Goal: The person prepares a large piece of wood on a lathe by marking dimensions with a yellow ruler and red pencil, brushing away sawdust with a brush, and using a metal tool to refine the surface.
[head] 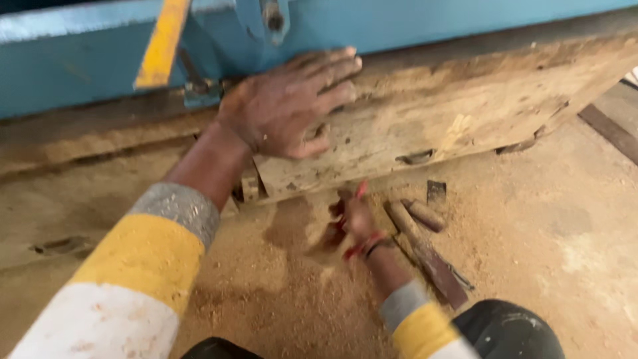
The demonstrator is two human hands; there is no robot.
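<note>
— Fingers [332,73] of the left hand [286,106] are seen spread wide and laid flat; nothing is gripped by them. What is pressed under the palm?

— A rough, pale, sawdust-caked wooden board [452,113] is touched there, near its left end. It is set on edge and tilted, its top leaning against a long blue-painted metal machine body [66,66], on which a slanted yellow bar [163,43] is fixed at the left.

— And further right?

— The right hand [352,223] is found lower down, just beneath the board's bottom edge, close over the sawdust-covered floor [565,219]. It is blurred, so whether its fingers are open or closed cannot be told. A red thread band is worn at that wrist.

— What is nearest to it?

— Just to its right, two things are laid in the sawdust: a long, flat, dark brown wooden strip [428,256], running diagonally, and a short rounded brown wooden stub [425,215] beside the strip's upper end. Neither is clearly touched by the hand. Both forearms are covered by sleeves banded in grey, yellow and white.
</note>
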